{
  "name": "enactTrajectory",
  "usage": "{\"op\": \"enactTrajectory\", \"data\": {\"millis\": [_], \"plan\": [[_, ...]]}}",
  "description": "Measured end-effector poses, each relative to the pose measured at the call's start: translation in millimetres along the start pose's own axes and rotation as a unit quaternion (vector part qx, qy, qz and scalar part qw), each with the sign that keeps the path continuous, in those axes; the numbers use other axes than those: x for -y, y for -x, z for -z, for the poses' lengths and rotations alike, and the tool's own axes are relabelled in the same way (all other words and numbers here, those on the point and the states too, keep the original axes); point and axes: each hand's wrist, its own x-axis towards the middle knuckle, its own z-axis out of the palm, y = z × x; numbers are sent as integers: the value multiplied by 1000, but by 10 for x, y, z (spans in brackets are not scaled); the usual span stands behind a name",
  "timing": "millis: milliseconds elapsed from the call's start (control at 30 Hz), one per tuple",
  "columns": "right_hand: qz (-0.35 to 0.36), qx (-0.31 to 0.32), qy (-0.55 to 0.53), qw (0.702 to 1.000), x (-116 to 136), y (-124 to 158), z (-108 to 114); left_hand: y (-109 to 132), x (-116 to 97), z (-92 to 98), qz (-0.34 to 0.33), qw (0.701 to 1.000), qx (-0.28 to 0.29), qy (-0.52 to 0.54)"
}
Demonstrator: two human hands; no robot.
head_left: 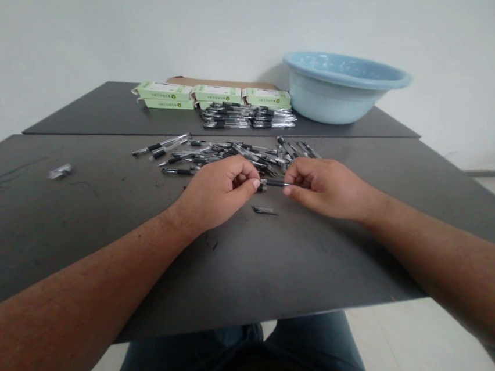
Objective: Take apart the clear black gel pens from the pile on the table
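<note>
Between my two hands a black pen (274,183) lies level, just above the table. My left hand (222,191) pinches its left end between thumb and fingers. My right hand (324,187) closes on its right end, and most of that end is hidden in the fingers. A small clear and black pen cap (265,210) rests on the table just below the pen. Right behind my hands spreads a loose heap of pens and pen parts (244,151), clear with black grips, pointing many ways.
Farther back, more pens (247,116) lie stacked in neat rows before several green and white boxes (168,91). A light blue basin (327,99) stands at the back right. Some clear plastic pieces (60,171) lie at the left. A seam crosses the dark table (282,275).
</note>
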Motion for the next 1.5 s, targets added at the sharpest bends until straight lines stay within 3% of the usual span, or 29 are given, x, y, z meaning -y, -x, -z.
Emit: {"op": "enactTrajectory", "data": {"millis": [133,300,467,600,767,900,1033,1400,1500], "plan": [[18,36,10,999,10,0,-2,-3,6,1,-2,1000,4,-1],[-9,-6,-3,1000,12,7,-6,3,7,-4,1,1000,2,-4],[28,24,20,999,-3,4,-10,-4,16,-4,2,1000,-2,-3],[-8,-11,5,1000,6,6,-10,-7,0,8,-1,1000,2,-4],[4,28,11,1000,14,6,-3,1,-7,8,-7,1000,7,-1],[-5,2,4,1000,14,6,-5,4,4,-1,-6,1000,4,-4],[8,36,11,999,14,3,-6,4,5,-4,-12,1000,7,1],[2,12,-4,1000,33,10,-8,5,6,-3,-11,1000,7,2],[14,36,9,999,24,7,-5,5,14,-9,-17,1000,10,10]]}}
